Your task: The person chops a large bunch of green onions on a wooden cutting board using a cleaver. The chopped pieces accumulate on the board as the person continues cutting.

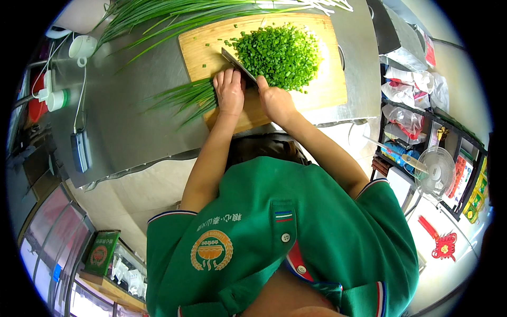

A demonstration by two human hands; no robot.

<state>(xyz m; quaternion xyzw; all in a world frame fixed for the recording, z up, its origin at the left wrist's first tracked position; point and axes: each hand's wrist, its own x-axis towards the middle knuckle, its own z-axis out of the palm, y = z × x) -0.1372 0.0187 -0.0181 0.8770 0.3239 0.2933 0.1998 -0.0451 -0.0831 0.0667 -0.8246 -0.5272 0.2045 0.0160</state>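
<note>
My right hand [277, 104] grips a knife [237, 62], its blade slanting up and to the left across the wooden cutting board [332, 84]. Close beside the blade, my left hand [230, 93] presses down on a bundle of green onions [187, 95], fingers together over their cut end. The long green leaves of the bundle stick out to the left past the board's edge. On the far side of the knife lies a large heap of chopped green onion [282, 55]. A few loose bits are scattered on the board's upper left.
Uncut green onions [158, 21] lie along the table's far side. The metal table [132, 121] also carries a white cup [83, 47] and a phone-like device [79, 151] on a cord. A fan [437, 171] and shelves with bags [406, 87] stand at the right.
</note>
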